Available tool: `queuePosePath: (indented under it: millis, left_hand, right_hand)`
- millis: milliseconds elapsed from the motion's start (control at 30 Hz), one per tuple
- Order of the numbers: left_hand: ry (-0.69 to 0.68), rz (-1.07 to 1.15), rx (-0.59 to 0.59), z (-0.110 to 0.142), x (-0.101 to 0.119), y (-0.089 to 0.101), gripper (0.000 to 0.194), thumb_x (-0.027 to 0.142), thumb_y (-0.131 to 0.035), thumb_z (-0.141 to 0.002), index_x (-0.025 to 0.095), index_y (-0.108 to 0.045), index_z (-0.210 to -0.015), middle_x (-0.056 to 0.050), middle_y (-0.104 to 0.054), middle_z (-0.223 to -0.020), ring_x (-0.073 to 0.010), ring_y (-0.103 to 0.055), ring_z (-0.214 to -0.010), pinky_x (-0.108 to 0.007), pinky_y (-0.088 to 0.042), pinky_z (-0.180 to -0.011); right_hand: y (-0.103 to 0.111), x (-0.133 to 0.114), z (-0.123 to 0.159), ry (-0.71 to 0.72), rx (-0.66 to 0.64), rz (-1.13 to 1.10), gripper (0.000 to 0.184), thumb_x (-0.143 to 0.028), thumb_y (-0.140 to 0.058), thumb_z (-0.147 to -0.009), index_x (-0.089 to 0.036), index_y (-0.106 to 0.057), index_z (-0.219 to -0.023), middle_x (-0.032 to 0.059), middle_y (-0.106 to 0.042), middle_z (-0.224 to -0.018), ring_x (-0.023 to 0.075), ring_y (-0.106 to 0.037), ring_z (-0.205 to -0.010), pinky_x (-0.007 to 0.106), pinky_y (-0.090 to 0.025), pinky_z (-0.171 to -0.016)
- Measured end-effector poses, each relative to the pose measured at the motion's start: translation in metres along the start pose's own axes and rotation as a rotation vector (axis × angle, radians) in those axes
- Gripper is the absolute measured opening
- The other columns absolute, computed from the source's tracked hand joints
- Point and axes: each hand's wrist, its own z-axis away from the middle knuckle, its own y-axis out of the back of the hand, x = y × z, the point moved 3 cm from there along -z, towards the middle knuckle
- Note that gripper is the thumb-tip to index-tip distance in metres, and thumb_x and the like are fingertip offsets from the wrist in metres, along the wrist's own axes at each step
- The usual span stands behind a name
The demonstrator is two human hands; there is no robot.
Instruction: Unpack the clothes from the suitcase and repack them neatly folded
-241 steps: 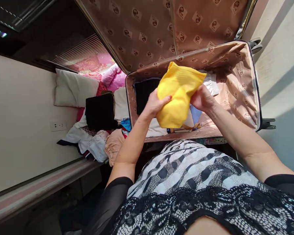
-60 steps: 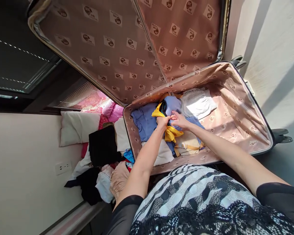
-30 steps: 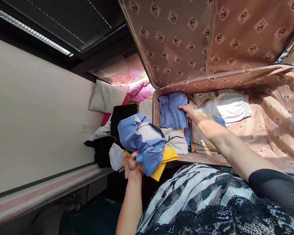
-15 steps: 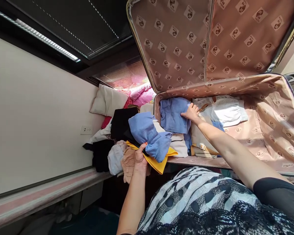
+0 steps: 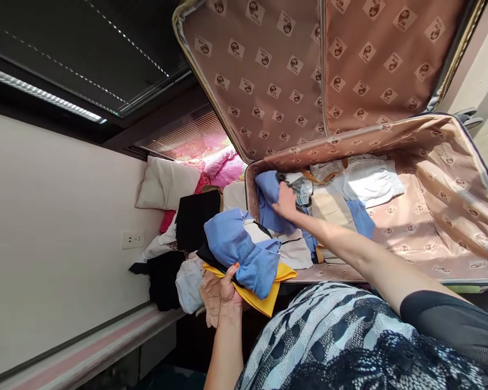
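Note:
My left hand (image 5: 229, 286) is closed on a stack of folded clothes, with the thumb on top. A blue garment (image 5: 242, 252) lies uppermost in that stack, over a yellow cloth (image 5: 264, 304) and something black. Inside the suitcase's left end, my right hand (image 5: 286, 200) grips the edge of another blue garment (image 5: 267, 187), which is partly folded over. Dark, white and grey-blue clothes show beside it, where the blue cloth is lifted away. My right fingertips are partly hidden. Beige folded clothes (image 5: 296, 253) lie between my two hands.
The open suitcase (image 5: 447, 271) has its patterned lid (image 5: 264, 81) raised at the back. White clothes (image 5: 372, 181) lie at its middle. To the left are piled black clothes (image 5: 197, 219), a white pillow (image 5: 166, 184) and a wall socket (image 5: 133, 240).
My right hand has moved left, pulling the blue garment's right side leftward and uncovering clothes beneath. My left hand keeps its stack. The whole view has shifted slightly.

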Motion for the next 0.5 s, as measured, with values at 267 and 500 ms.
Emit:
queuePosePath:
  millis: [267,500]
  left_hand:
    - [-0.147,-0.069,0.054,-0.001,0.007,-0.007,0.035,0.014,-0.078,-0.054,0.026,-0.072,-0.086,0.0,-0.078,-0.08,-0.0287,-0.078,-0.102,-0.042,-0.065,-0.103]
    - [-0.096,-0.059,0.069,0.005,0.01,-0.015,0.046,0.015,-0.078,-0.052,0.027,-0.072,-0.096,-0.001,-0.081,-0.093,-0.0323,-0.077,-0.114,-0.047,-0.065,-0.106]
  right_hand:
    - [-0.02,-0.023,0.022,0.199,-0.023,0.274,0.074,-0.016,-0.057,-0.095,-0.004,-0.041,-0.166,0.033,-0.021,-0.178,0.0433,-0.045,-0.148,0.057,-0.044,-0.111]
    - [-0.015,-0.003,0.009,0.101,-0.105,0.169,0.093,-0.03,-0.082,-0.085,-0.021,-0.039,-0.168,0.0301,-0.037,-0.17,0.0461,-0.036,-0.155,0.061,-0.037,-0.117]
